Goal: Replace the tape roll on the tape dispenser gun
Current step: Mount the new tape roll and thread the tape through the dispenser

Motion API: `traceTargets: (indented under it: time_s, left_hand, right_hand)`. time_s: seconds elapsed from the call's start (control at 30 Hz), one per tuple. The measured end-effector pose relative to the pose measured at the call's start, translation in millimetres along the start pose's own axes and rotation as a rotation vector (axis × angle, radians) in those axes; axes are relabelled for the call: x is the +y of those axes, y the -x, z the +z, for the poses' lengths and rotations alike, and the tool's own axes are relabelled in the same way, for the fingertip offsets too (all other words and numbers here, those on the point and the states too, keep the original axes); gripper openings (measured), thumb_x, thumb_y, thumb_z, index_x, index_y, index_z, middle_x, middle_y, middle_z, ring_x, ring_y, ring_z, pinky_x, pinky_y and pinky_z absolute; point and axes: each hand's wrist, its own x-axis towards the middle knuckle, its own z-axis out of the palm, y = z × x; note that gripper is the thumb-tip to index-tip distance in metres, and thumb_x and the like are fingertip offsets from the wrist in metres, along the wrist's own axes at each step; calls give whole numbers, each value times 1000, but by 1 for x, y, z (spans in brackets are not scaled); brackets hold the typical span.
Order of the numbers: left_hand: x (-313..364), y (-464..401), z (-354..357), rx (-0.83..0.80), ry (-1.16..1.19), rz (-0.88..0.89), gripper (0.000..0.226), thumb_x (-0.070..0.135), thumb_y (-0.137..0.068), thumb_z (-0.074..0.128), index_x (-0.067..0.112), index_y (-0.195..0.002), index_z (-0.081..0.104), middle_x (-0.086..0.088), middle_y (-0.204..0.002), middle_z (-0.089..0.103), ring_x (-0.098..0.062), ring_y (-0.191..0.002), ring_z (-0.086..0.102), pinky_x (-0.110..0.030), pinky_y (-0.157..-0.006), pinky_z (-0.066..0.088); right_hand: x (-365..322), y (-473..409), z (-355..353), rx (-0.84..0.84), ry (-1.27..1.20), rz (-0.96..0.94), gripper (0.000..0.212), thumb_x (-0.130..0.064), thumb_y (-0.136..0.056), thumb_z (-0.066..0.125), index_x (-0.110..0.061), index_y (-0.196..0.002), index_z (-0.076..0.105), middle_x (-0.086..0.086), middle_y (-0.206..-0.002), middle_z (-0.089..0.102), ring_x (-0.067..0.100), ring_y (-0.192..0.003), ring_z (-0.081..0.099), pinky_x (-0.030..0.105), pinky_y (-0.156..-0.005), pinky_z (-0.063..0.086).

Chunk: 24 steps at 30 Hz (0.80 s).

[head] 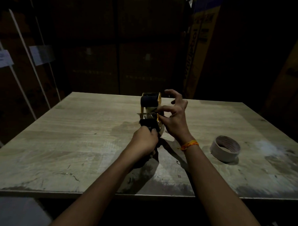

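A yellow and black tape dispenser gun is held upright above the middle of the wooden table. My left hand is closed around its black handle from below. My right hand is at the gun's right side, thumb and forefinger pinching near the yellow frame, other fingers spread. A black roller shows at the gun's top. A pale tape roll lies flat on the table to the right, apart from both hands. The scene is dim, so small parts of the gun are hard to make out.
Stacked cardboard boxes rise behind the table, with a tall printed carton at the back right. White straps and paper labels hang on the left. The table's front edge runs near my forearms.
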Motion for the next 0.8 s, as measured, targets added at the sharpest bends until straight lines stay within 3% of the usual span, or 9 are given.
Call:
traceTargets:
  time_s: [0.2, 0.37, 0.53, 0.63, 0.73, 0.8]
  left_hand:
    - [11, 3, 7, 27, -78, -48, 33, 36, -111, 42, 10, -119, 60, -17, -107, 71, -34, -92, 74, -43, -81, 64]
    - [19, 6, 8, 44, -152, -76, 31, 32, -113, 42, 8, -124, 58, -16, -101, 70, -28, -78, 71, -35, -58, 56]
    - [15, 2, 10, 160, -242, -46, 33, 33, -109, 48, 7, -128, 57, -11, -104, 68, -27, -90, 71, -41, -77, 63]
    - [12, 4, 8, 200, -257, 15, 32, 32, -109, 48, 8, -130, 55, -9, -105, 66, -25, -91, 68, -39, -74, 57]
    - [10, 3, 3, 191, -213, 44, 32, 32, -109, 48, 9, -130, 54, -10, -108, 67, -25, -94, 68, -41, -80, 59]
    - [7, 4, 2, 166, -149, 64, 32, 32, -108, 48, 9, -129, 55, -9, -107, 67, -23, -92, 68, -37, -72, 56]
  right_hand:
    - [3, -1, -10, 13, -40, -40, 13, -21, -77, 94, -26, -86, 85, 4, -151, 54, 28, -129, 45, 12, -98, 33]
    - [1, -3, -18, 19, -25, -84, 10, -23, -78, 91, -24, -87, 87, 7, -147, 57, 28, -125, 47, 15, -97, 35]
    - [-2, -3, -20, 55, -48, -129, 7, -27, -81, 85, -24, -87, 87, 6, -141, 62, 25, -123, 50, 28, -92, 45]
    - [-4, -4, -20, 92, -66, -149, 8, -20, -80, 91, -23, -87, 88, 5, -137, 64, 20, -121, 50, 35, -90, 48]
    - [-7, -6, -20, 121, -85, -149, 10, -21, -80, 92, -21, -89, 88, 7, -134, 62, 26, -121, 52, 37, -92, 51]
    - [-8, -7, -22, 145, -91, -159, 11, -21, -80, 92, -19, -90, 87, 9, -130, 60, 29, -120, 53, 37, -92, 52]
